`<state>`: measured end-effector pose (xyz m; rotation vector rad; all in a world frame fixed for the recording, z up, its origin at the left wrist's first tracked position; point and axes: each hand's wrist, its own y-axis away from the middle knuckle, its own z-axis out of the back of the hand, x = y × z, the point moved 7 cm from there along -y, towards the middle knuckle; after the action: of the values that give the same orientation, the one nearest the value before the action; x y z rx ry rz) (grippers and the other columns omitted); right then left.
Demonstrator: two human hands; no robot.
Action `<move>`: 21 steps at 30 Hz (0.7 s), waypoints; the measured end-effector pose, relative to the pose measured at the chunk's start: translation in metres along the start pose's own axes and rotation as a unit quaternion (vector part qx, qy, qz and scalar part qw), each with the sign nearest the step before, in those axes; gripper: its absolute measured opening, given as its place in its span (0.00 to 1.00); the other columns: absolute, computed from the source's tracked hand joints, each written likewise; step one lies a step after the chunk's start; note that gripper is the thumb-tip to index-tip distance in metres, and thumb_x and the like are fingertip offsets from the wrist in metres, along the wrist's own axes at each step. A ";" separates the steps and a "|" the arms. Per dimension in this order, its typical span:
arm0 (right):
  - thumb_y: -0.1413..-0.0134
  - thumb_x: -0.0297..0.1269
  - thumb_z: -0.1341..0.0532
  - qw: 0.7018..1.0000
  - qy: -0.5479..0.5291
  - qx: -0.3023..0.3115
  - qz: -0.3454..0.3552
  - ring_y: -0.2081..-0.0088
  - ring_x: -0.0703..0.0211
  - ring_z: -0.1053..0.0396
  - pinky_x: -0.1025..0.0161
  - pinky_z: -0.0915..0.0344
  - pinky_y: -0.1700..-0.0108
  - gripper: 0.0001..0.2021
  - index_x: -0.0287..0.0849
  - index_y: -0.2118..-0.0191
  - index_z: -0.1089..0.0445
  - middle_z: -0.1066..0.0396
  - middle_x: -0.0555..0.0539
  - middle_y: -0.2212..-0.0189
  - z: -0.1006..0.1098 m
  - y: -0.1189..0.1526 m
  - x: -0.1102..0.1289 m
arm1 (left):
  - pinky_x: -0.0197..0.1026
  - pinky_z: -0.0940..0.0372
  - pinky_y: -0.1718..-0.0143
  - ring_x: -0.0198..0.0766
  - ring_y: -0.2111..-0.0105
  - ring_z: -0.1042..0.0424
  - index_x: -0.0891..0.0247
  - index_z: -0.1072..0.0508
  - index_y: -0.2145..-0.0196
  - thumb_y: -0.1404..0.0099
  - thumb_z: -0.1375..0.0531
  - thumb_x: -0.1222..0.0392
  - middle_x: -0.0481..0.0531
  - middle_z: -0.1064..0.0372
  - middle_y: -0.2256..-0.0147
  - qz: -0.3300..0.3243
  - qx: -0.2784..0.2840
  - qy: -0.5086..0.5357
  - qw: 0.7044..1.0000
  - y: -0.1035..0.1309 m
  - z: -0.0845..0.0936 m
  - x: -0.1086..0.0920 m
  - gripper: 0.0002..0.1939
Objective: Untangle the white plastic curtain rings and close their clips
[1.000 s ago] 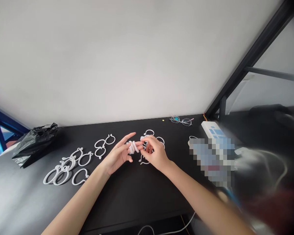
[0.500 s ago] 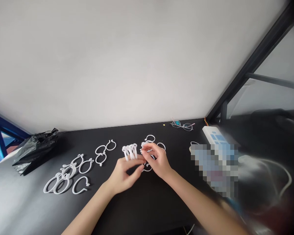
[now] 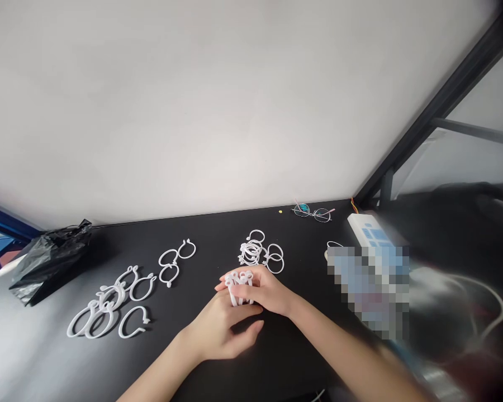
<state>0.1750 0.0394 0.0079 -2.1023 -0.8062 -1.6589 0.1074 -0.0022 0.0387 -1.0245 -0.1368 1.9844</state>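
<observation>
Several white plastic curtain rings [image 3: 240,279] with knobbed clasps are looped over the fingers of my left hand [image 3: 224,326]. That hand's fingers are stretched to the right through the rings, and its thumb stands apart. My right hand [image 3: 268,290] is closed over the same rings, with its thumb on the near side and its fingers behind. Just beyond my hands, a small cluster of similar rings [image 3: 250,254] lies on the black table [image 3: 218,368]. Two overlapping rings [image 3: 275,258] lie just right of that cluster.
More white rings [image 3: 113,296] are spread on the left. A black plastic bag [image 3: 52,259] sits at the far left. Eyeglasses [image 3: 312,213] lie by the wall, and a white power strip [image 3: 371,231] with cables is on the right, beside a pixelated item [image 3: 360,290].
My right hand has moved left and down from the ring cluster onto the rings on my left hand. My left hand has shifted slightly right and nearer. The cluster is now uncovered.
</observation>
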 end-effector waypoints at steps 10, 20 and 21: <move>0.42 0.45 0.39 0.999 0.025 -0.044 0.004 0.67 0.58 0.28 0.60 0.31 0.61 0.17 0.41 0.51 0.27 0.26 0.47 0.69 0.005 -0.002 0.000 | 0.37 0.41 0.72 0.34 0.76 0.37 0.63 0.35 0.75 0.35 0.46 0.64 0.48 0.36 0.79 0.119 -0.068 0.133 0.982 0.005 0.008 0.018 0.10; 0.45 0.46 0.37 0.989 0.047 -0.136 0.044 0.75 0.63 0.31 0.68 0.36 0.76 0.15 0.39 0.61 0.24 0.27 0.47 0.73 0.024 -0.005 -0.004 | 0.36 0.41 0.72 0.32 0.76 0.40 0.61 0.42 0.72 0.31 0.46 0.59 0.45 0.39 0.76 0.225 -0.124 0.234 0.938 0.009 0.004 0.039 0.12; 0.45 0.46 0.37 0.988 0.044 -0.137 0.047 0.76 0.64 0.32 0.68 0.37 0.77 0.14 0.39 0.61 0.24 0.27 0.48 0.74 0.024 -0.005 -0.003 | 0.36 0.40 0.71 0.32 0.75 0.39 0.60 0.43 0.72 0.30 0.46 0.58 0.45 0.38 0.75 0.230 -0.133 0.261 0.928 0.009 0.004 0.040 0.12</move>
<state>0.1896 0.0562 -0.0019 -2.1868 -0.4653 -1.8861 0.0876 0.0231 0.0124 -1.8673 0.1462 2.0499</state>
